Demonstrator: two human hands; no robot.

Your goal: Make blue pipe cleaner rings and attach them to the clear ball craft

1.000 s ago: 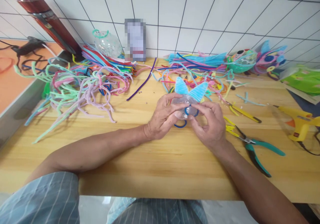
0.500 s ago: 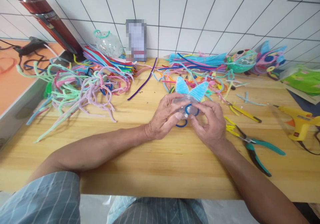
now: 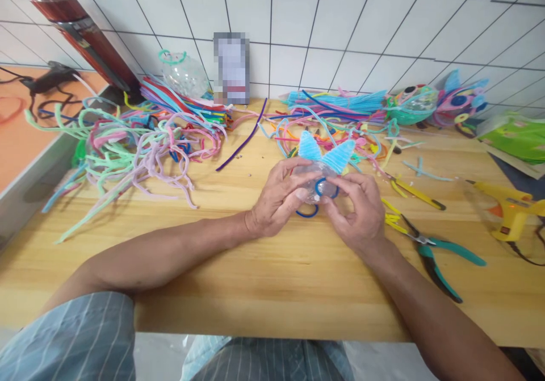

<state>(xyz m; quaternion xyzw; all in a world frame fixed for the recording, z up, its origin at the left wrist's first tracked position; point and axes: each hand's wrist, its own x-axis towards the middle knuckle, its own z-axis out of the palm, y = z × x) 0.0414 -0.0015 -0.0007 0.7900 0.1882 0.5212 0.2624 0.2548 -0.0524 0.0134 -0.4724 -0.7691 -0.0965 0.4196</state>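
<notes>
Between both hands is a clear plastic ball-shaped piece [image 3: 312, 193], with two light-blue fuzzy pointed ears [image 3: 338, 155] standing up from its far side. My left hand [image 3: 279, 200] is closed round its left side, thumb and fingers on the plastic. From the right, my right hand [image 3: 361, 206] pinches a dark-blue pipe-cleaner ring [image 3: 317, 188] against the plastic. Below the piece shows another dark-blue loop [image 3: 307, 214]; whether it is attached or lies on the table I cannot tell. My fingers hide part of the plastic.
Pliers [image 3: 426, 239], a yellow-handled tool [image 3: 419, 192] and a yellow glue gun [image 3: 508, 205] lie to the right. Tangled pipe cleaners [image 3: 128, 154] spread leftward. Behind stand a phone [image 3: 233, 68], a red cylinder [image 3: 85, 37], a clear ball [image 3: 187, 77] and decorated balls [image 3: 412, 105].
</notes>
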